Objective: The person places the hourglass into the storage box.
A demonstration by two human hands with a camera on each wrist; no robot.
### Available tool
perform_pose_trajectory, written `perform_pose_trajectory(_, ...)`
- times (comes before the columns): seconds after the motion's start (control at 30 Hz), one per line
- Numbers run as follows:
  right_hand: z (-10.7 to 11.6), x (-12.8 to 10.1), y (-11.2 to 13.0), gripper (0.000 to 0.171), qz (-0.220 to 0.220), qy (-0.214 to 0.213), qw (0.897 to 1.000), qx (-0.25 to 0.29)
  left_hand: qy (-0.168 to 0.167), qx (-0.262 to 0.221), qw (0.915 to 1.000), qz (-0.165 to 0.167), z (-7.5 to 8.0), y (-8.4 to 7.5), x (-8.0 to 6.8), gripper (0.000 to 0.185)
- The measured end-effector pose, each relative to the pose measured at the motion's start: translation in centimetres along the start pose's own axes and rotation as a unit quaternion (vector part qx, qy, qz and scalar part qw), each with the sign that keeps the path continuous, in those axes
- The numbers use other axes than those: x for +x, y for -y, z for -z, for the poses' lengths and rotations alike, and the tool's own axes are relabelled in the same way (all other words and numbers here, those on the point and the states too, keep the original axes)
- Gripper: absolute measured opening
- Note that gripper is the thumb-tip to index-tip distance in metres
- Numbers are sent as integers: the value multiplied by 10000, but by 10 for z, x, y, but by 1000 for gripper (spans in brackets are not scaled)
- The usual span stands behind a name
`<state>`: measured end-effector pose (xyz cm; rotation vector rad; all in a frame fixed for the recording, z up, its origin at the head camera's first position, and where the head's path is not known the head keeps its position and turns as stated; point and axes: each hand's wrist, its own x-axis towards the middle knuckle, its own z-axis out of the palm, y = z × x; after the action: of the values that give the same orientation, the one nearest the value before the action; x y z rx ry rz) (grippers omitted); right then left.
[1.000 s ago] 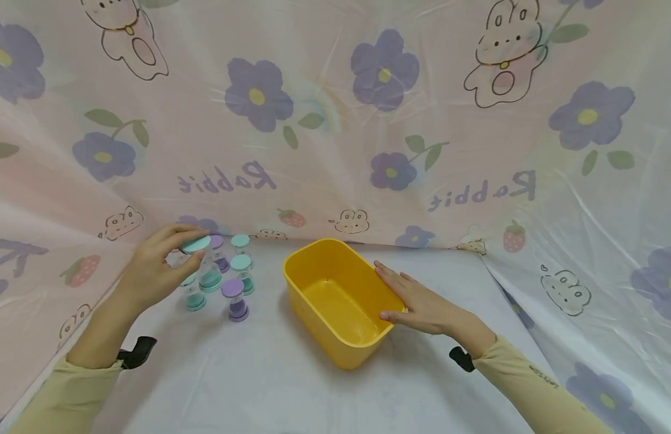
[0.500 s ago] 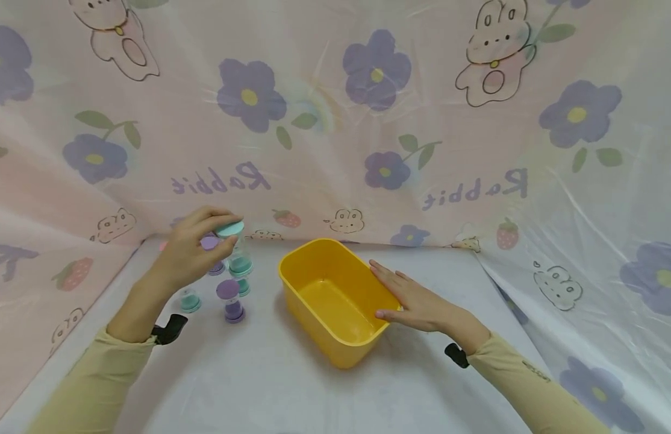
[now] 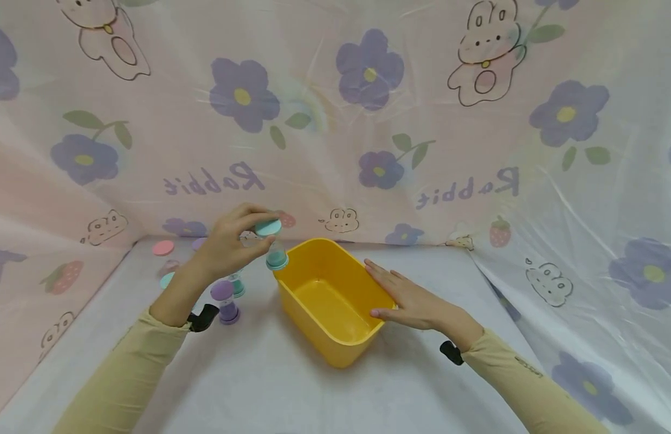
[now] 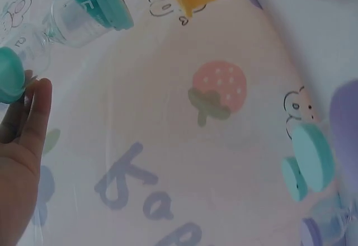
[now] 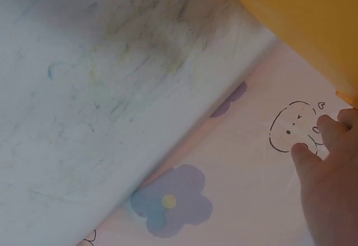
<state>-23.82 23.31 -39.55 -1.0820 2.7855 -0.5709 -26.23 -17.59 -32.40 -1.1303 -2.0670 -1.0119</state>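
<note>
A sand timer (image 3: 277, 258) with teal caps and teal sand is held upright in the air by my left hand (image 3: 229, 244), which pinches its upper cap between thumb and fingers. In the left wrist view the same sand timer (image 4: 84, 14) shows its clear glass bulbs. It hangs by the left rim of a yellow plastic bin (image 3: 308, 331); whether it touches the rim I cannot tell. My right hand (image 3: 414, 301) rests on the bin's right rim, fingers extended and thumb at the inner side. The bin's visible floor is bare.
Left of the bin stand a purple sand timer (image 3: 227, 302) and a teal one (image 3: 237, 286). Behind my left forearm, a pink-capped timer (image 3: 163, 248), another teal cap (image 3: 167, 279) and a purple cap (image 3: 199, 243) are partly hidden. A patterned curtain (image 3: 324, 150) rises behind the white table.
My left hand has carried the teal sand timer rightward from the group to the bin's left rim. The right hand stays on the bin. The head view has shifted slightly.
</note>
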Motion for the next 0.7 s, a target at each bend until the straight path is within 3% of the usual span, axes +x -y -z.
perform_pose_trajectory(0.4, 3, 0, 2, 94, -31, 81, 10000, 13, 897, -132, 9945, 531, -42, 5, 18, 39)
perform_pose_trajectory(0.7, 1, 0, -1, 95, -84, 70, 9999, 4, 2042, -93, 9715, 1202, -69, 15, 30, 40)
